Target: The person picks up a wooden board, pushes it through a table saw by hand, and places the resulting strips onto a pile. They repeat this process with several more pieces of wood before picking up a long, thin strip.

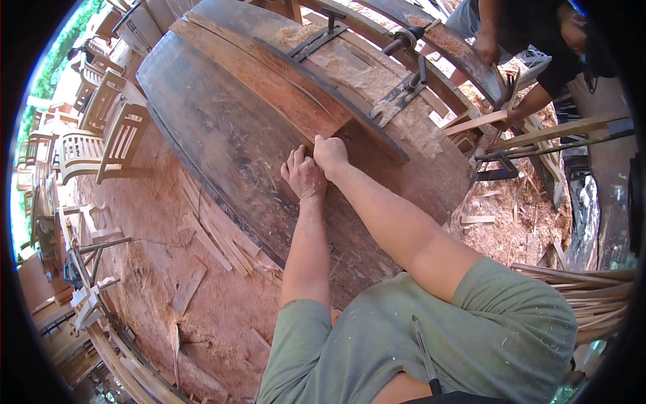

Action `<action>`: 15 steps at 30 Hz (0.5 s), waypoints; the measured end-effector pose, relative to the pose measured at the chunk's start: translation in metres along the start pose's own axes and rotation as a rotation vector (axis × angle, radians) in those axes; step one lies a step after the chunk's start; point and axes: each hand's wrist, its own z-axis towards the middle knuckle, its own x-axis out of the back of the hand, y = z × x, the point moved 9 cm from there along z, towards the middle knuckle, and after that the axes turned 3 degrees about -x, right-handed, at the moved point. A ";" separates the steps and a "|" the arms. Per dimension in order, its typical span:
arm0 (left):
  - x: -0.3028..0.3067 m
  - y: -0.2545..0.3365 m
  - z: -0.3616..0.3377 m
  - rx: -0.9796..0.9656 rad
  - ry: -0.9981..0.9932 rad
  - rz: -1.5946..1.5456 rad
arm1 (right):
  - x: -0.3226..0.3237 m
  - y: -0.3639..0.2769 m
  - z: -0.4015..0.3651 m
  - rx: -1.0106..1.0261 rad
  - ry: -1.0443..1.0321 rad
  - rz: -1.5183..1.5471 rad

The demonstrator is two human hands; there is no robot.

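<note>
The surface (215, 121) is mottled grey-brown with a blackish left edge; the board (259, 81) is orange-brown, the clothing (383, 337) green, pale-flecked.

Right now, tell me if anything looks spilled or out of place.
Shavings lie scattered to the right of the plank, and loose strips litter the floor on the left: untidy, though nothing looks clearly damaged.

Slatted wooden chairs (81, 149), reddish floor (151, 225), bundled wood strips (592, 313), green foliage (48, 59)

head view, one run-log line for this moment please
Right hand: at near end of reddish timber | Left hand: curled, beside right hand | Held item: cannot tell
</note>
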 end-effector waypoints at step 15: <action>0.085 -0.159 -0.082 1.001 -0.001 0.339 | -0.020 -0.089 0.040 0.160 -0.045 -0.124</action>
